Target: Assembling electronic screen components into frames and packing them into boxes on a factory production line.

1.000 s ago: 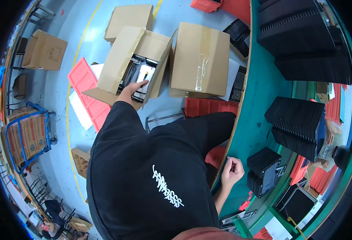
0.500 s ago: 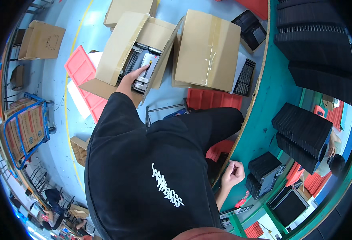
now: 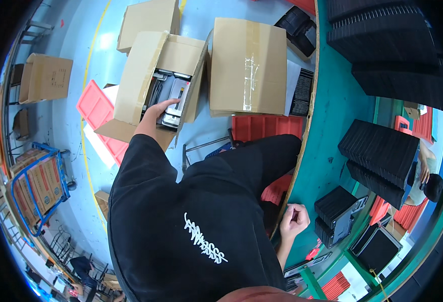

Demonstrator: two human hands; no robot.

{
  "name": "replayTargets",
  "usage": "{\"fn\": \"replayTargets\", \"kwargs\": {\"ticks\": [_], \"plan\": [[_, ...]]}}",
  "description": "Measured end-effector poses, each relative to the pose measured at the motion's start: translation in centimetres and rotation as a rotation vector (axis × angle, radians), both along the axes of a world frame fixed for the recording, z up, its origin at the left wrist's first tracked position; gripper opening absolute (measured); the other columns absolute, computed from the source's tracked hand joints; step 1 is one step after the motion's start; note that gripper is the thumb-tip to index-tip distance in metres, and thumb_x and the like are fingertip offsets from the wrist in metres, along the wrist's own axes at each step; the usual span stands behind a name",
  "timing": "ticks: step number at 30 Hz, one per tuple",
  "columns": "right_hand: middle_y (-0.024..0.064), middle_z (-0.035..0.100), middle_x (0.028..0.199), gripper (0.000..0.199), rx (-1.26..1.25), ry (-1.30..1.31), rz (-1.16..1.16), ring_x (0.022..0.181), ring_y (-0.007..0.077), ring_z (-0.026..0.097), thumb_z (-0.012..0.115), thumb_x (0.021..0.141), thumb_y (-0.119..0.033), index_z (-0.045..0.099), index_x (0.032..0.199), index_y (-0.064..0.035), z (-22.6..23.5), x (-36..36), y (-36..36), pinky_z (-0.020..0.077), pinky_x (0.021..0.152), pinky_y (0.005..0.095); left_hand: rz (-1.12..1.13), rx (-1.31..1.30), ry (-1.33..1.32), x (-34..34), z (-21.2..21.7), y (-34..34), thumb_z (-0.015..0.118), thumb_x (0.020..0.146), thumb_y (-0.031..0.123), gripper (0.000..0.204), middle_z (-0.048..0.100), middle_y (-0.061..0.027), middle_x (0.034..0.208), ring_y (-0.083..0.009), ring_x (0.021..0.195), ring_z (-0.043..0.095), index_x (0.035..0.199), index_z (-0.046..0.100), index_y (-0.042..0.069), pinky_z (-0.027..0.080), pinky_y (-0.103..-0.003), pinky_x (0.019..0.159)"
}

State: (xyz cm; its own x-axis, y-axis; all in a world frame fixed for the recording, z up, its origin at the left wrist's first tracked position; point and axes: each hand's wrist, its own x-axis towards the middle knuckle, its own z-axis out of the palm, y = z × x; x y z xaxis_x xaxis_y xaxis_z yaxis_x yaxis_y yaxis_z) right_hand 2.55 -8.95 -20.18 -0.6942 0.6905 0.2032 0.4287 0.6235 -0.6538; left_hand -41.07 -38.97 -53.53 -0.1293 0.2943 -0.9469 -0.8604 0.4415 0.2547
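Note:
My left hand (image 3: 161,109) reaches into an open cardboard box (image 3: 135,75) ahead of me, on the left. Its thumb lies across a flat light grey piece (image 3: 178,91) with a dark and orange mark. The other fingers are down inside, hidden among the contents. Dark and silvery thin pieces (image 3: 154,93) stand on edge next to them. On the rim of the green bench (image 3: 306,173) at my right, my right hand (image 3: 295,220) rests with its fingers curled into a loose fist, and nothing shows in it.
A taped cardboard box (image 3: 246,65) stands right of the open one, another box (image 3: 148,22) behind. Red trays (image 3: 96,105) lie around on the floor. Stacks of black panels (image 3: 380,151) line the bench. Across it, a person (image 3: 425,168) is partly visible. A blue trolley (image 3: 38,189) with cartons stands far left.
The whole view has shifted a little, so the boxes appear further left and lower. My left hand is still in the open box, its thumb slightly nearer me; my right hand stays curled on the rim.

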Motion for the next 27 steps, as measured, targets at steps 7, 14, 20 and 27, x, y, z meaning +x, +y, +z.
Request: {"fn": "replayTargets", "kwargs": {"ticks": [7,14,20,27], "plan": [[0.0047,0.053,0.06,0.009,-0.027,-0.026,-0.024,0.046,0.0149,0.043,0.068,0.086,-0.004,0.064,0.078,-0.0031,0.2,-0.1,-0.2,0.0304,0.046,0.0299,0.066,0.017,-0.055,-0.7,-0.8,0.4,0.077,0.085,0.043,0.052,0.076,-0.0116,0.106,-0.0256,0.089,0.074,0.119,0.068,0.005,0.061,-0.044,0.083],[0.0049,0.056,0.066,0.012,-0.06,-0.059,-0.011,0.052,0.0097,0.043,0.066,0.091,-0.004,0.063,0.08,0.0002,0.6,0.1,0.1,0.0297,0.05,0.0262,0.108,-0.021,-0.079,-1.3,0.5,-0.1,0.075,0.085,0.036,0.042,0.075,-0.0098,0.104,-0.0259,0.09,0.073,0.114,0.069,0.007,0.06,-0.045,0.086],[0.0039,0.052,0.06,0.008,-0.062,-0.023,-0.029,0.046,0.0151,0.043,0.068,0.083,-0.001,0.064,0.077,-0.0047,0.6,-0.1,0.1,0.0317,0.046,0.0305,0.234,0.152,-0.043,-1.6,4.7,-3.0,0.074,0.084,0.034,0.038,0.075,-0.0092,0.101,-0.0252,0.087,0.072,0.113,0.069,0.008,0.06,-0.045,0.082],[0.0024,0.054,0.066,0.005,-0.063,0.02,0.013,0.05,0.0083,0.043,0.068,0.087,-0.001,0.067,0.082,-0.0015,0.5,0.5,-0.1,0.0303,0.047,0.0256,0.365,0.361,0.334,-1.5,14.1,-5.4,0.073,0.084,0.032,0.031,0.073,-0.008,0.095,-0.0241,0.085,0.072,0.105,0.069,0.009,0.06,-0.042,0.079]]}}
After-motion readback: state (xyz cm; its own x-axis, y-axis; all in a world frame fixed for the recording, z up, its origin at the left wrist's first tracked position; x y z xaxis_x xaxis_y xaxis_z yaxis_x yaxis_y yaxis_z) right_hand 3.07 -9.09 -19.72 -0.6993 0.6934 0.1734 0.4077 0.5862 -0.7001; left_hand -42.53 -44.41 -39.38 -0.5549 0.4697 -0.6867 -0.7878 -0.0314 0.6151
